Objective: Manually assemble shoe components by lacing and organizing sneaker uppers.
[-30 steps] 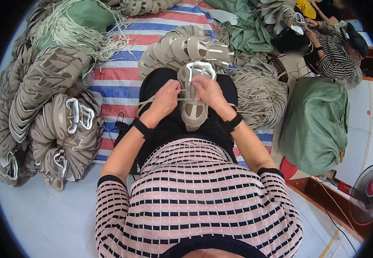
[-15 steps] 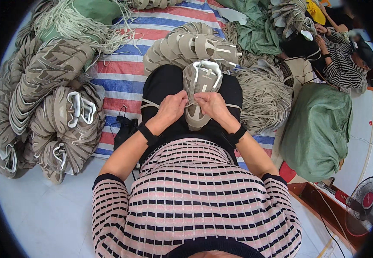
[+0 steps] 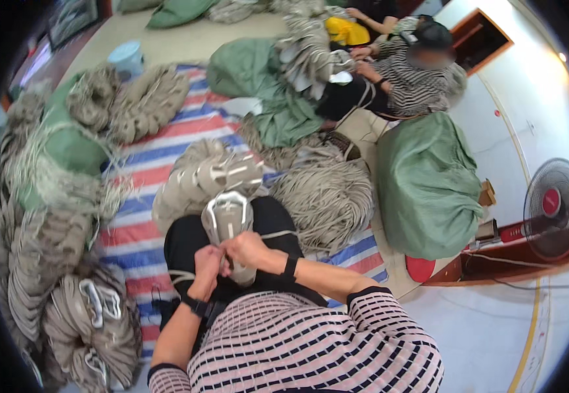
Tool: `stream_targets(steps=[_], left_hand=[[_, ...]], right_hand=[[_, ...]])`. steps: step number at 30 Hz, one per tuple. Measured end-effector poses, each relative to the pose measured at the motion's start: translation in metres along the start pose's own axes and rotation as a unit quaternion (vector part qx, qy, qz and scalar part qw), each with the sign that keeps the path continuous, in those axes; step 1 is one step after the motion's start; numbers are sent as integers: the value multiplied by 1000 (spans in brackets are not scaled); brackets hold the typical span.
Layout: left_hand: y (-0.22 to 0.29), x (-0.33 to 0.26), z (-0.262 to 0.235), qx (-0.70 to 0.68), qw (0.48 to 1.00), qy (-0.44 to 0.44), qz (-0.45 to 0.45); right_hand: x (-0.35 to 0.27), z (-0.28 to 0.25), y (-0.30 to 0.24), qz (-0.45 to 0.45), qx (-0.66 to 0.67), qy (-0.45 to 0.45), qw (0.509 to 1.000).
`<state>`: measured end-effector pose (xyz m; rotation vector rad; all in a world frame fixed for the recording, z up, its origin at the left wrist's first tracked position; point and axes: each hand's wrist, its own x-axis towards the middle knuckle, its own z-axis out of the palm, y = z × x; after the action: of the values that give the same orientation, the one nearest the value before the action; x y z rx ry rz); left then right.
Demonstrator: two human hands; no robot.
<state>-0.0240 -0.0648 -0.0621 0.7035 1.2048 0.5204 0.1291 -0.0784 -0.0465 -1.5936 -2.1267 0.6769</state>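
Observation:
A beige shoe upper [image 3: 222, 223] with a white-lined collar lies on my lap, its toe toward me. Over its front part, my left hand [image 3: 211, 267] and my right hand [image 3: 245, 250] meet with fingers pinched together, the right slightly farther up. Whatever thin thing is between the fingertips is too small and blurred to make out. Just beyond my knees rests a curved stack of similar uppers [image 3: 199, 173]. A thick bundle of beige laces [image 3: 327, 200] lies to the right of my knees.
Piled uppers [image 3: 91, 334] and a green sack draped with laces [image 3: 71, 154] line the left. A striped sheet [image 3: 143, 229] covers the floor. To the right stand a stuffed green sack [image 3: 429, 190] and a fan [image 3: 553, 209]. Co-workers [image 3: 406, 75] sit at the back right.
The view has swung to the right and up, showing more of the room. My hands, earlier apart on either side of the upper, are now close together over it.

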Motion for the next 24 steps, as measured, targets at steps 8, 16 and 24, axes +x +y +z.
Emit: stream_targets(steps=[8,16,24], left_hand=[[40,-19,-10,562,718,25,410],[46,15,-37,556,724,-150,380],[43,9,-32,500,763,-128,389]], right_hand=[[4,-53,-17,-257,-213,-84,939],[11,-42,6,-219,-140,-34,965],[38,-32,16,-147,-21,-126,981]])
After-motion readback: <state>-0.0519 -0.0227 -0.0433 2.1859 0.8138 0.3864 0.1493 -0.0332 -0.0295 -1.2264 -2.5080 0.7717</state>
